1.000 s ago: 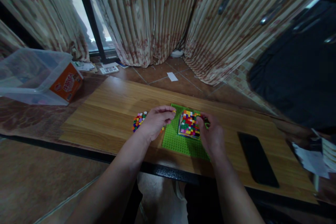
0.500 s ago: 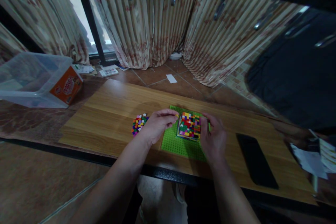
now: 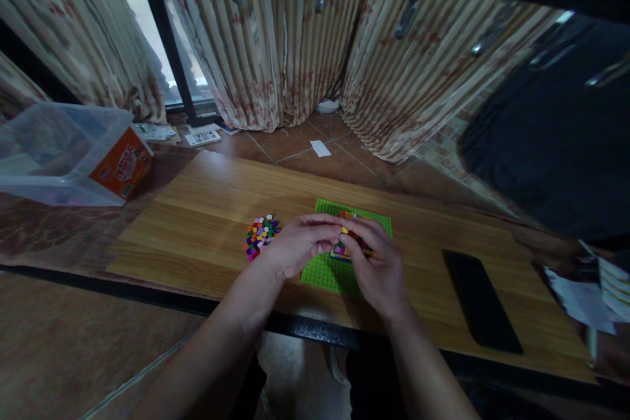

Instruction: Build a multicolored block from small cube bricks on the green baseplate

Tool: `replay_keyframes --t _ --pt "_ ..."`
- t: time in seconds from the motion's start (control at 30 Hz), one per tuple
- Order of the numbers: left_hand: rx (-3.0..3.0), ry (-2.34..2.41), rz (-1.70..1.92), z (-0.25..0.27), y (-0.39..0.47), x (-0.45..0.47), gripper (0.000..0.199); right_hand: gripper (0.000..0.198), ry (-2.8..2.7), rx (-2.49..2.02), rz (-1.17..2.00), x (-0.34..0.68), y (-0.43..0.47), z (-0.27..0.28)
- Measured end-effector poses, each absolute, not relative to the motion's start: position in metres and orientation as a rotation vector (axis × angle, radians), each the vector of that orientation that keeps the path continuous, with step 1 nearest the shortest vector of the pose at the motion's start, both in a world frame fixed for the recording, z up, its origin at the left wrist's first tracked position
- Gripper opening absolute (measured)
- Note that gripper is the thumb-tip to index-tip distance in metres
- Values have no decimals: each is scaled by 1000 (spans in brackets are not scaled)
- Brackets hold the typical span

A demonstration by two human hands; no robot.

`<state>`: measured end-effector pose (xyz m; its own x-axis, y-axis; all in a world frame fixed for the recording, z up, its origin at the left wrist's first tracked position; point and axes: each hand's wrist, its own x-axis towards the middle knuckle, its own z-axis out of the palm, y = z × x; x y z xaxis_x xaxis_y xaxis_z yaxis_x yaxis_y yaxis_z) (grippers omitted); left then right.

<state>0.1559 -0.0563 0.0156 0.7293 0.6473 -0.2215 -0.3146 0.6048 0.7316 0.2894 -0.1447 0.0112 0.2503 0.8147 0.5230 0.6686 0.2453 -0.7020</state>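
A small yellow brick (image 3: 344,230) shows where the fingertips of both hands meet. My left hand (image 3: 301,241) is closed in a pinch, its fingertips at the brick's left side. From the right, my right hand (image 3: 377,259) has its thumb and fingers closed on the same brick. Below them, a block of multicoloured bricks (image 3: 339,250) is built up on a green baseplate (image 3: 319,273); my hands cover most of that block. A heap of loose coloured bricks (image 3: 260,233) lies left of the baseplate, beside my left wrist.
The wooden tabletop (image 3: 197,223) carries a black flat slab (image 3: 481,300) at the right. A clear plastic bin (image 3: 63,151) with an orange label stands at the far left. Papers (image 3: 581,298) lie at the right edge. Striped curtains (image 3: 285,46) hang behind.
My right hand has left the right side of the brick block and moved left to meet my left hand. Both sets of fingertips now touch the yellow brick over the block.
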Motion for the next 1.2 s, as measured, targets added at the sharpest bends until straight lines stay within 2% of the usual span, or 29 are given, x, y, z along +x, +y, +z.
replay_keyframes --t 0.37,0.6,0.83,1.2 --pt "826 517 532 17 -57 156 24 12 -1352 -1442 128 291 -147 14" --pt "1033 782 688 16 -50 154 5 18 -1145 -1628 148 326 -151 8" --pt "1129 818 677 14 -52 158 5 17 -1305 -1666 307 331 -155 3" --pt "1202 814 616 11 -52 159 6 11 -1383 -1730 140 332 -145 -6"
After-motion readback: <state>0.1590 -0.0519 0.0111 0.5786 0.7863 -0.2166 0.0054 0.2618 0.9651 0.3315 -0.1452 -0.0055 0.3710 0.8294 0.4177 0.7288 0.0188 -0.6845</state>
